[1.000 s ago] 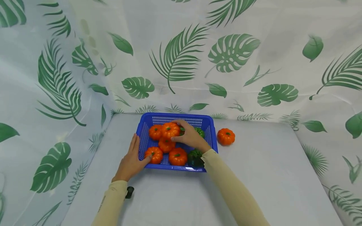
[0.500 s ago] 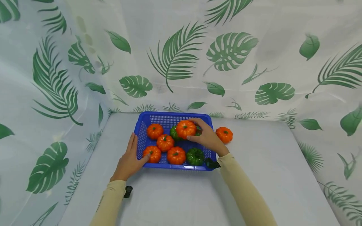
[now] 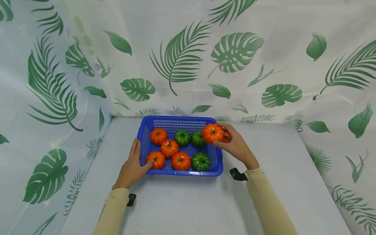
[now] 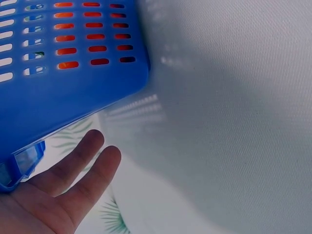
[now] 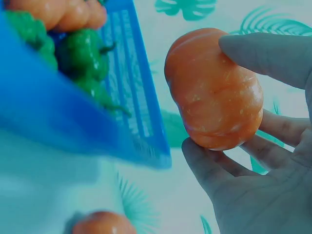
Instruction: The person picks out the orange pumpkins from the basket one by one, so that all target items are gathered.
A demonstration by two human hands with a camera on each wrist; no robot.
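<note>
My right hand point(image 3: 239, 147) pinches an orange toy pumpkin point(image 3: 212, 133) between thumb and fingers, lifted over the right end of a blue plastic basket point(image 3: 179, 173). In the right wrist view, the held pumpkin point(image 5: 214, 90) hangs in the air outside the basket wall point(image 5: 141, 78). My left hand point(image 3: 132, 168) lies at the basket's left side, its fingers extended along the outside and its thumb over the rim by an orange pumpkin point(image 3: 156, 160). The left wrist view shows two straight fingers point(image 4: 92, 178) below the basket edge. Inside are several orange pumpkins and three green pumpkins point(image 3: 201, 162).
Another orange pumpkin point(image 5: 105, 224) rests on the white table outside the basket's right side, mostly hidden behind my right hand in the head view. A leaf-patterned white curtain point(image 3: 182, 65) stands behind the table and along both sides.
My right hand has carried the orange pumpkin rightward, from above the basket's middle to its right end, uncovering the green pumpkins. The left hand has stayed at the basket's left side.
</note>
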